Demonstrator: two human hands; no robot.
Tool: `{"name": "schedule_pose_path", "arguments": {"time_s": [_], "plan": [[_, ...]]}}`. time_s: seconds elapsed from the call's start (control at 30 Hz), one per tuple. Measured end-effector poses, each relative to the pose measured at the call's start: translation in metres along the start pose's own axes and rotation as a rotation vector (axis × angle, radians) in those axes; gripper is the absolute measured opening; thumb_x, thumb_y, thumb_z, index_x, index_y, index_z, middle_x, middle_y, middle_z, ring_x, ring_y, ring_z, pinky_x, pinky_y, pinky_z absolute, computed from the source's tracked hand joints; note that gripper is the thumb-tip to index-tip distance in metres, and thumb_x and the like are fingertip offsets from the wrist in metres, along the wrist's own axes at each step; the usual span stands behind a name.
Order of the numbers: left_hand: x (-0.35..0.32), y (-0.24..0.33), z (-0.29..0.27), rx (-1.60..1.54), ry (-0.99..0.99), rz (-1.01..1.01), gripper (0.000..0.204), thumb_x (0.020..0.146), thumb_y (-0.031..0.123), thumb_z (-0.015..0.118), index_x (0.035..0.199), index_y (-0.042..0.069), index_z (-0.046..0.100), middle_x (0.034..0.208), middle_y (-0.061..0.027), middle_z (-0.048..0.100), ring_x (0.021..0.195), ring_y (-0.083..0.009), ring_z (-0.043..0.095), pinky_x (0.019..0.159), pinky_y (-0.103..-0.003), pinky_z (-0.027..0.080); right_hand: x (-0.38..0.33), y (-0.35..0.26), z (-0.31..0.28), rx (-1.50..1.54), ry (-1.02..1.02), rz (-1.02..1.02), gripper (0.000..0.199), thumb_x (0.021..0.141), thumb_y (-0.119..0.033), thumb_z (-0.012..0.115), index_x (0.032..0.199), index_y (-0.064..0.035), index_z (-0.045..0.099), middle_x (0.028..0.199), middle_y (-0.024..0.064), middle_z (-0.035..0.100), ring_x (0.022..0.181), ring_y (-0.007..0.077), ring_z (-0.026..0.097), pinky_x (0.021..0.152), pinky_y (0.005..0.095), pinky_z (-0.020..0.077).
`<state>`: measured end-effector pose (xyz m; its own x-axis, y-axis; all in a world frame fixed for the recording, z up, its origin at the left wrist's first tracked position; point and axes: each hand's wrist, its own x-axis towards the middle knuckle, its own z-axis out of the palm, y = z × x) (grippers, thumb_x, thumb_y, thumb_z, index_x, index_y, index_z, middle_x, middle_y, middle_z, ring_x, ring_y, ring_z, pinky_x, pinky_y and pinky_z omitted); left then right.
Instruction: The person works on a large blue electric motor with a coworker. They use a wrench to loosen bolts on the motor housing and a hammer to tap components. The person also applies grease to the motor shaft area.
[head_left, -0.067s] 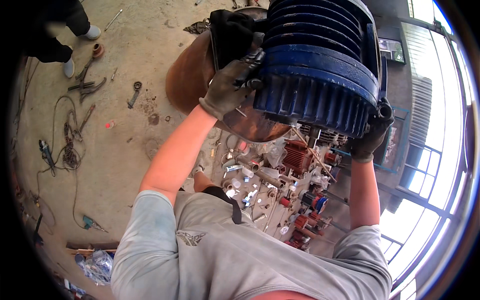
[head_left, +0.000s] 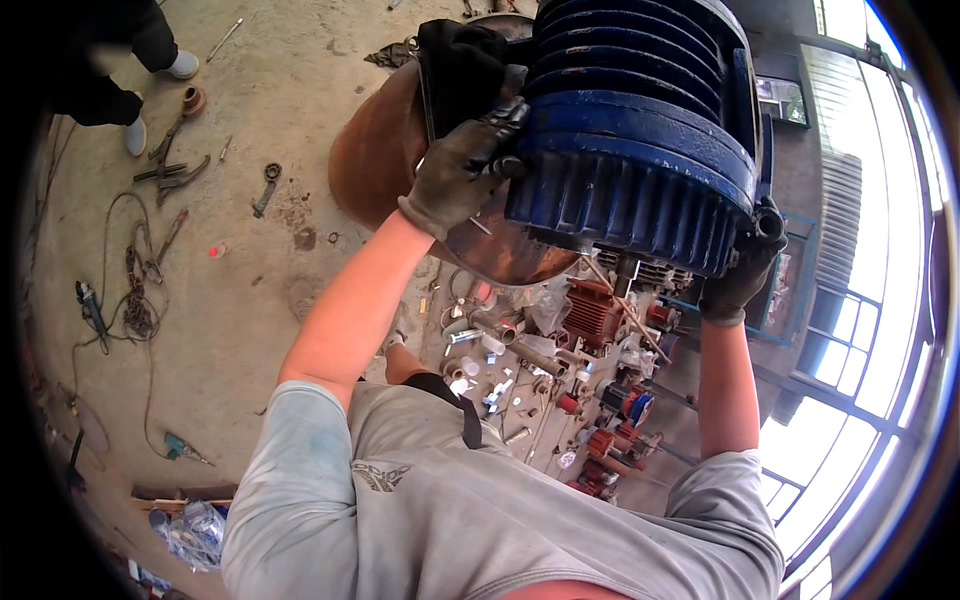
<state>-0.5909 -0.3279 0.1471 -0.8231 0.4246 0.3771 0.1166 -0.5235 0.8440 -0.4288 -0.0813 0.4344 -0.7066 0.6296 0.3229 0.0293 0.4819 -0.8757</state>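
Observation:
A large blue electric motor [head_left: 640, 130] with cooling fins fills the upper middle of the view. My left hand [head_left: 455, 170], in a dark grey work glove, grips its ribbed edge on the left side. My right hand [head_left: 745, 265], also gloved, holds the lower right edge of the motor. Behind the motor is a rusty brown round drum [head_left: 385, 150], with a black cloth or glove [head_left: 460, 60] lying over its top next to my left hand. My grey shirt [head_left: 480, 510] fills the bottom of the view.
Wrenches, pliers and a cable [head_left: 140, 290] lie on the concrete floor at left. Another person's legs in white shoes [head_left: 150, 80] stand at top left. Small red motors and loose parts [head_left: 590, 320] are piled below the blue motor. Windows [head_left: 860, 340] run along the right.

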Motion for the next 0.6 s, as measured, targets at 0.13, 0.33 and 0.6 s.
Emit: {"name": "schedule_pose_path", "arguments": {"time_s": [0.13,0.33,0.6], "plan": [[0.002,0.002,0.002,-0.073,0.016,-0.063,0.065,0.094,0.013,0.082,0.152,0.001,0.056,0.147,-0.0099,0.064,0.134,-0.0167,0.058,0.110,-0.032,0.051,-0.002,-0.004,0.003,-0.058,0.024,0.021,0.067,0.112,-0.060,0.040,0.148,-0.0049,0.053,0.137,0.0093,0.061,0.123,0.0231,0.059,0.110,0.0429,0.0449],[0.013,0.020,-0.004,-0.197,0.028,0.015,0.061,0.090,0.012,0.084,0.146,0.003,0.062,0.148,-0.0120,0.064,0.138,-0.0218,0.058,0.116,-0.034,0.046,0.016,0.017,-0.024,-0.171,0.000,-0.032,0.073,0.109,-0.066,0.040,0.153,-0.0077,0.051,0.140,0.0112,0.062,0.127,0.0232,0.058,0.114,0.0441,0.0422],[0.000,-0.003,0.005,0.361,0.148,0.296,0.055,0.092,0.026,0.080,0.141,0.006,0.066,0.136,-0.0191,0.069,0.122,-0.0352,0.068,0.107,-0.042,0.053,0.006,0.006,-0.013,-0.101,-0.049,0.009,0.075,0.109,-0.067,0.039,0.153,-0.0065,0.047,0.143,0.0139,0.061,0.132,0.0280,0.060,0.114,0.0469,0.0468]]}}
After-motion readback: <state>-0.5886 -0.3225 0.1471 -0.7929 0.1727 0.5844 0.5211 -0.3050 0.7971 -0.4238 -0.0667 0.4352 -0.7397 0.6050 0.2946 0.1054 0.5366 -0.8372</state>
